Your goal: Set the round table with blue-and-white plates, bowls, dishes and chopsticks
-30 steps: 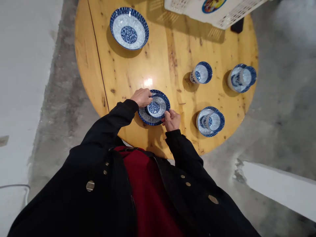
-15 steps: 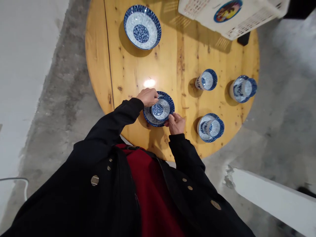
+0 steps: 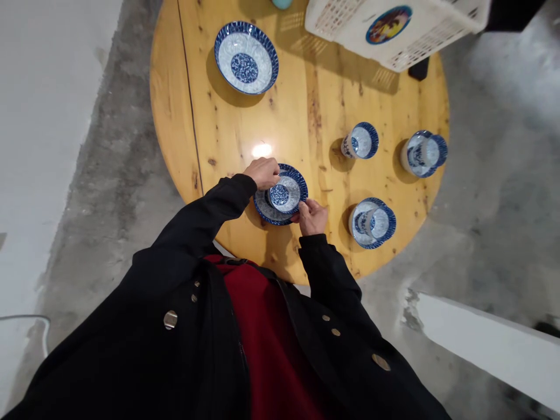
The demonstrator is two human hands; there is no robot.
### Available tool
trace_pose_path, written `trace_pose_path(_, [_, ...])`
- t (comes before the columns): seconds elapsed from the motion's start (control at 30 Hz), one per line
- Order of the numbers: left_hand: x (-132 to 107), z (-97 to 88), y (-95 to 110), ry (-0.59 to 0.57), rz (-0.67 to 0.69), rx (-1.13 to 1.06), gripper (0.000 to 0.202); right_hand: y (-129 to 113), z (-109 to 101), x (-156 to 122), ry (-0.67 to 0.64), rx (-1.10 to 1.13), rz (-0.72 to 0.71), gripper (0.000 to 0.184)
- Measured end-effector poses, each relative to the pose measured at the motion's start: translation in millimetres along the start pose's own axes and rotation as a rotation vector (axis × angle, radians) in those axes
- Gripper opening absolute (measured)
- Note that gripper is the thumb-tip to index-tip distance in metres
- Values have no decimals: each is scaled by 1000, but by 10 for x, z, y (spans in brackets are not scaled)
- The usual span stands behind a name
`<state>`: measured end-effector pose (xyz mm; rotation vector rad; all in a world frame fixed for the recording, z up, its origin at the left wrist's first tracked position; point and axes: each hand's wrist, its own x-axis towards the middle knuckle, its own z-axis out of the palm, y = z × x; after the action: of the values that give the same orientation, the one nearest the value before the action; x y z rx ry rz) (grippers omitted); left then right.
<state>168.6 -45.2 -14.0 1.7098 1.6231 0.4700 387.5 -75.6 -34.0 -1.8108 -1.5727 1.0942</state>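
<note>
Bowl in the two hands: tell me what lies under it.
Under the bowl is a dish, its pale inside and blue rim showing at the picture's lower left. The bowl hides the dish's middle; whether the two touch cannot be seen.

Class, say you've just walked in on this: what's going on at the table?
A person is handling a bowl with both hands over a wider dish near the close edge of a round wooden table. The left hand and the right hand grip its rim on opposite sides; whether it touches the dish is unclear. To the right are one cup alone and two bowls, each with a cup inside. A large bowl and a white basket lie farther off.
</note>
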Motion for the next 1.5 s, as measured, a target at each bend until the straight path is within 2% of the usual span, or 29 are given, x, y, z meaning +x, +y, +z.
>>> trace_pose_path(0.27, [-7, -24, -12, -33, -7, 26, 21, -22, 26, 5, 2, -34, 51, 15])
trace_pose_path(0.43, [-131, -186, -20, 19, 6, 41, 33, -66, 21, -58, -7, 81, 88, 33])
trace_pose_path(0.6, [-259, -334, -25, 70, 16, -28, 33, -145, -155, 24, 101, 141, 90, 38])
trace_pose_path(0.73, [-248, -349, 32, 135, -1, -138, 34, -227, -315, 307, 147, 183, 99, 29])
trace_pose_path(0.9, [5, -358, 150, 136, -25, -127, 34, -278, -362, 876, 147, 258, 203, 15])
trace_pose_path(1.03, [271, -373, 209, 112, -48, -78, 34, -237, -446, 1423, 213, 331, 311, 14])
trace_pose_path(1.27, [918, -296, 346, 26, -36, -69, 32, -150, -646, 2323, 358, 439, 373, 14])
trace_pose_path(1.4, [1300, -133, 403, 5, -40, -125, 30, -110, -669, 2596, 369, 417, 360, 9])
trace_pose_path(1.5, [1466, 24, 413, -3, -106, -197, 32, -15, -669, 2627, 340, 363, 286, 12])
